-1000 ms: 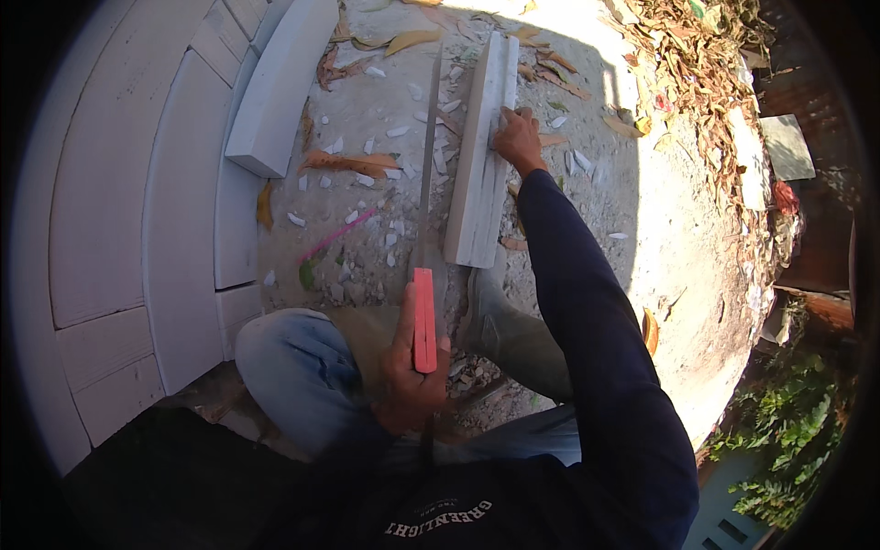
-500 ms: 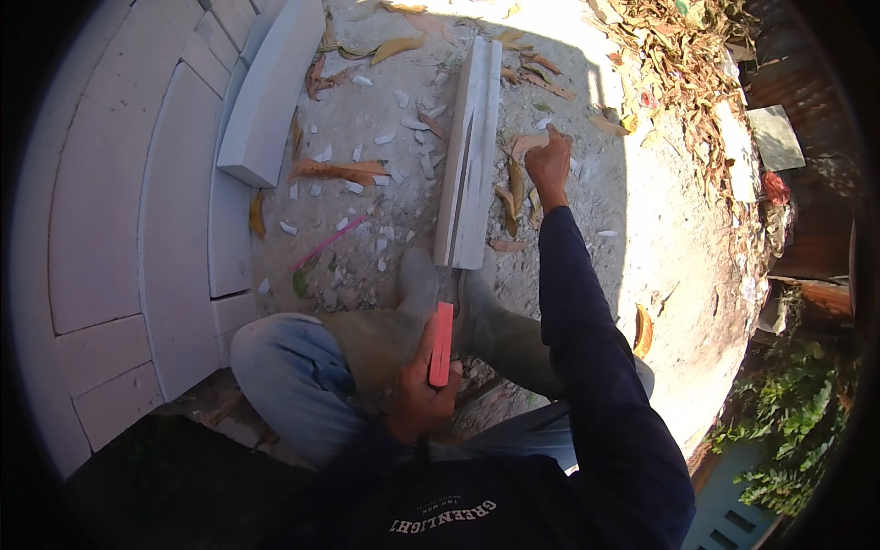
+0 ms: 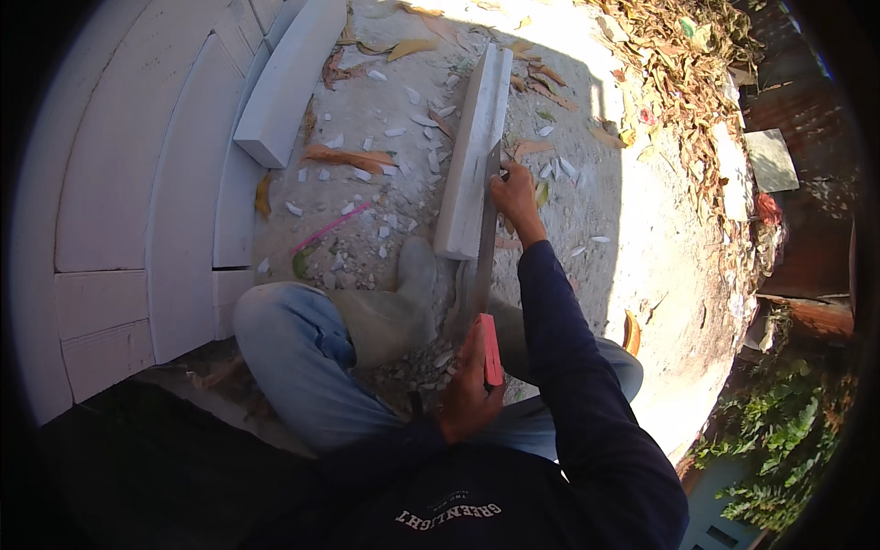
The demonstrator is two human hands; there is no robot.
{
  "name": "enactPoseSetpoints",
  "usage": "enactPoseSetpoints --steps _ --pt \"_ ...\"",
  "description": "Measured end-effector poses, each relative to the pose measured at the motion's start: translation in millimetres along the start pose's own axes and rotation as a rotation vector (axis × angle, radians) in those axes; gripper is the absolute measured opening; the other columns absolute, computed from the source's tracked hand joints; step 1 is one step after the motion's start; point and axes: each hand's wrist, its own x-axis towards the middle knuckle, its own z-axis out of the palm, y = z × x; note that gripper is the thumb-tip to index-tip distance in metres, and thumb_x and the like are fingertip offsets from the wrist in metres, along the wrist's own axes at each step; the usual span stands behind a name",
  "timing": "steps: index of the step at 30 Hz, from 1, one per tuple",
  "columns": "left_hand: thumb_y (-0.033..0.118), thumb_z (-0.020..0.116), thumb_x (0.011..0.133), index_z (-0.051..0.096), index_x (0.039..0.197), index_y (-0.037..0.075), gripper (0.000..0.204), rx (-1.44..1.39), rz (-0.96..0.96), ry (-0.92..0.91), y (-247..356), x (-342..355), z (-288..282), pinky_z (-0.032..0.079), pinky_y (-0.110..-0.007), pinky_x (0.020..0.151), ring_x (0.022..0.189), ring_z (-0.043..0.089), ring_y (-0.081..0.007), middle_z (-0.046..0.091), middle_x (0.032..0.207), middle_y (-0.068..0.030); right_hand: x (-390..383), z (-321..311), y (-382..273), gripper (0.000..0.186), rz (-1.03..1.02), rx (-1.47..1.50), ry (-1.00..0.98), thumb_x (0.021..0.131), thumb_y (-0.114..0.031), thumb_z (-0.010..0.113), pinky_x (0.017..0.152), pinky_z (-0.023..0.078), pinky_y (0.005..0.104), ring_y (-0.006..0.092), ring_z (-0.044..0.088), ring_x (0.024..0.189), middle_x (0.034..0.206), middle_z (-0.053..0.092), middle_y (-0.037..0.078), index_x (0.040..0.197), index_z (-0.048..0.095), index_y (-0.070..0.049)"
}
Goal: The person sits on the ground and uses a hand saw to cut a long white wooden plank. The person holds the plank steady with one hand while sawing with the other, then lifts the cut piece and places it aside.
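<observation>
Block (image 3: pixel 466 183) lies on ground (image 3: pixel 591 209) beyond left grip (image 3: pixel 469 387), which is closed round saw handle (image 3: pixel 491 350). Long axis runs away from that grip; blade (image 3: pixel 487 252) along block's right side. Right grip (image 3: pixel 516 194) nearer, curled beside blade; hold unclear.
</observation>
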Motion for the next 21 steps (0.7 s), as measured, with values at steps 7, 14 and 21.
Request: enactPoseSetpoints --steps 7,14,21 --pt "-0.003 0.057 0.091 0.020 0.158 -0.007 0.077 -0.058 -0.042 0.011 8 4 -2 0.052 -0.038 0.084 0.094 0.068 -0.0342 0.063 0.116 -0.0284 13 18 -9 0.017 0.056 -0.279 -0.081 0.078 -0.011 0.062 0.086 0.054 0.0506 0.0458 0.069 0.094 0.097 0.071 0.028 0.085 0.070 0.002" --pt "-0.002 0.059 0.092 0.023 0.158 -0.007 0.075 -0.516 -0.319 -0.021 17 5 -16 0.049 -0.029 0.086 0.091 0.057 -0.0133 0.058 0.130 -0.0180 27 28 -32 0.025 0.024 -0.380 -0.221 0.083 -0.015 0.059 0.089 0.054 0.0511 0.0449 0.070 0.100 0.100 0.072 0.026 0.095 0.072 0.001" --pt "-0.002 0.060 0.090 0.020 0.159 -0.006 0.080 -0.317 -0.156 -0.166 13 19 -66 0.050 -0.028 0.081 0.083 0.056 -0.0136 0.064 0.112 -0.0136 27 37 -15 0.026 0.146 -0.348 -0.182 0.079 -0.016 0.063 0.087 0.055 0.0510 0.0444 0.069 0.100 0.101 0.072 0.028 0.095 0.071 0.003"
